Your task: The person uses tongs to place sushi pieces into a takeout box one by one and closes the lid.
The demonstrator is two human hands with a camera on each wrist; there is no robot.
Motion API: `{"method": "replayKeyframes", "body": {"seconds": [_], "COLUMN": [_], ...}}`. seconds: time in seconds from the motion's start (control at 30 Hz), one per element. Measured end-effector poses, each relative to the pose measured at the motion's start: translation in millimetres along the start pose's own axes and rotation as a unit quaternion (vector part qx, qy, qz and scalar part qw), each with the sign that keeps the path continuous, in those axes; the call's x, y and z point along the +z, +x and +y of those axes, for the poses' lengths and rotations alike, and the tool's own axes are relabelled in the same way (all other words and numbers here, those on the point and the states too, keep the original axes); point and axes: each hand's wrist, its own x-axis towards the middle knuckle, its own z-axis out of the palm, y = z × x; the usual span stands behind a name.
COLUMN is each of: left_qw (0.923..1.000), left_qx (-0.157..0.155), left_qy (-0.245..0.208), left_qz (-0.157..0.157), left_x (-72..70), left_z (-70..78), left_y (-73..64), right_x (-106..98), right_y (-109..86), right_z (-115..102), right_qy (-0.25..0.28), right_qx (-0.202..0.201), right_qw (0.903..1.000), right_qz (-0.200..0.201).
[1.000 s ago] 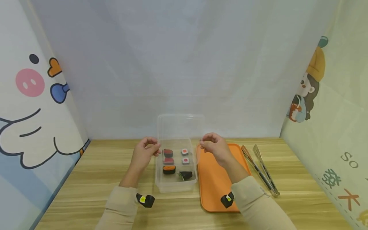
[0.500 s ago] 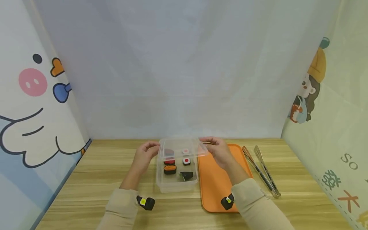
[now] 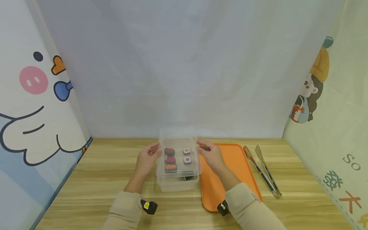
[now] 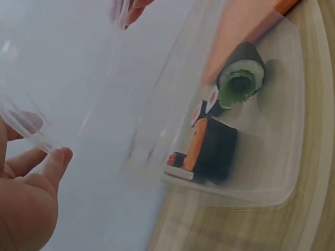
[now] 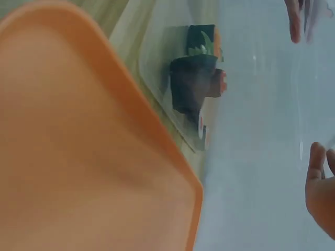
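Note:
A clear plastic lid (image 3: 178, 132) is held tilted above a clear plastic box (image 3: 178, 186). My left hand (image 3: 147, 160) pinches the lid's left edge, thumb and fingers visible on its rim in the left wrist view. On the opposite edge, my right hand (image 3: 212, 157) pinches the lid. Toy sushi pieces lie inside the box, seen through the lid: two red-topped pieces, an orange-topped piece (image 3: 171, 167), two white rolls with red centres, and a dark cone-shaped hand roll (image 4: 242, 76) with green filling. In the head view the lid's near edge partly covers the hand roll.
An orange tray (image 3: 212, 195) lies right beside the box, under my right forearm. Metal tongs (image 3: 265, 175) rest on the wooden table (image 3: 103, 169) to the tray's right. A pale cloth wall (image 3: 184, 80) stands behind the table.
The lid has come down and toward me, from standing behind the box to lying over most of it. Both hands moved with it, the right one slightly inward to its edge.

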Motion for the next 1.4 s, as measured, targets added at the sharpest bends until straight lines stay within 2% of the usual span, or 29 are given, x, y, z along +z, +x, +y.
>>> {"method": "replayKeyframes", "body": {"seconds": [0.13,0.3,0.4,0.53,0.67,0.77,1.0,1.17,1.4], "left_qw": [0.9991,0.9939,0.9913,0.9871,0.9805,0.9757,0.972,0.9781,0.9768], "left_qx": [-0.004,-0.019,-0.014,-0.011,-0.019,-0.017,0.012,0.029,0.029], "left_qy": [0.035,0.103,0.128,0.159,0.195,0.217,0.231,0.2,0.206], "left_qz": [-0.023,-0.035,-0.025,-0.015,-0.015,-0.02,-0.043,-0.05,-0.05], "left_x": [7.7,16.8,19.0,21.0,25.4,28.8,27.9,23.9,22.7], "left_z": [-10.4,-21.6,-24.6,-25.2,-27.6,-29.6,-36.0,-44.3,-52.4], "left_y": [-2.2,-7.2,-6.0,-4.3,-6.3,-8.2,-17.4,-27.6,-33.9], "right_x": [10.5,23.5,31.3,38.1,39.9,38.8,36.2,35.4,36.9], "right_y": [-5.9,-13.6,-15.6,-16.5,-17.5,-18.7,-27.5,-38.1,-46.9], "right_z": [10.8,25.7,30.4,35.1,40.2,42.9,42.1,42.9,44.7], "right_qy": [-0.097,-0.161,-0.171,-0.179,-0.189,-0.184,-0.194,-0.204,-0.231], "right_qx": [-0.017,-0.03,-0.043,-0.037,-0.033,-0.034,-0.015,-0.022,-0.017], "right_qw": [0.9951,0.9863,0.9841,0.9832,0.9814,0.9823,0.98,0.977,0.9707], "right_qz": [-0.002,-0.018,-0.019,-0.006,0.008,0.0,-0.042,-0.056,-0.064]}}
